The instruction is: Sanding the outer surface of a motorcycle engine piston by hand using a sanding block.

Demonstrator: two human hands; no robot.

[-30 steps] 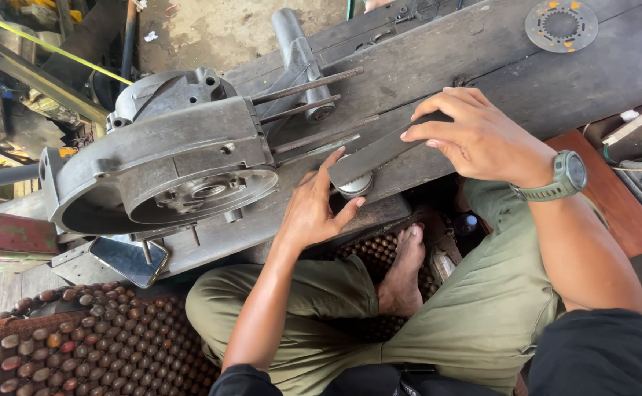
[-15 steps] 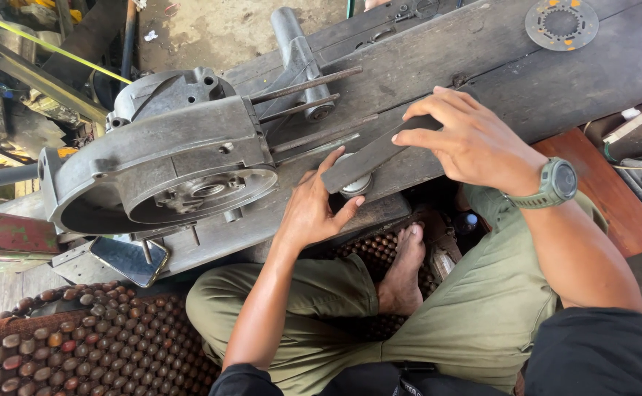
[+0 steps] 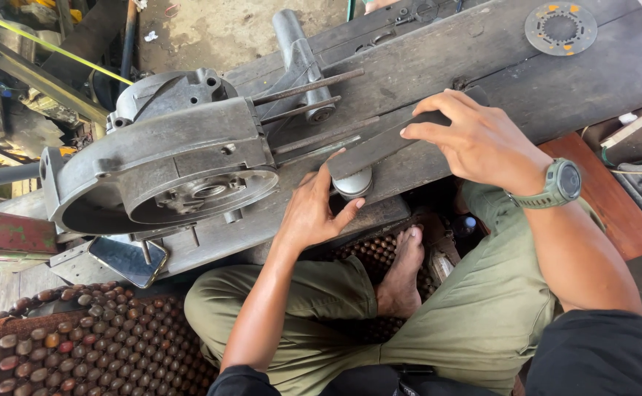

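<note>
Fingers, left hand (image 3: 313,213): spread open, palm down on the bench (image 3: 482,66); thumb and forefinger flank the small metal cylinder (image 3: 353,183) at the bench's near edge, clamping nothing.
Engine casing (image 3: 167,161): large grey metal housing lying left of the left hand, with long studs (image 3: 306,86) pointing right toward the hands.
Flat dark bar (image 3: 387,143): long axis runs from lower left, over the cylinder, up to the right; its low end sits just beside the left fingertips.
Fingers, right hand (image 3: 475,139): curled loosely over the bar's upper right end, pressing it down onto the bench rather than closing around it.
Nearer hand: the left is closer to the cylinder, the right to the bar.
Round toothed disc (image 3: 560,28): far right corner of the bench, well apart from both hands.
</note>
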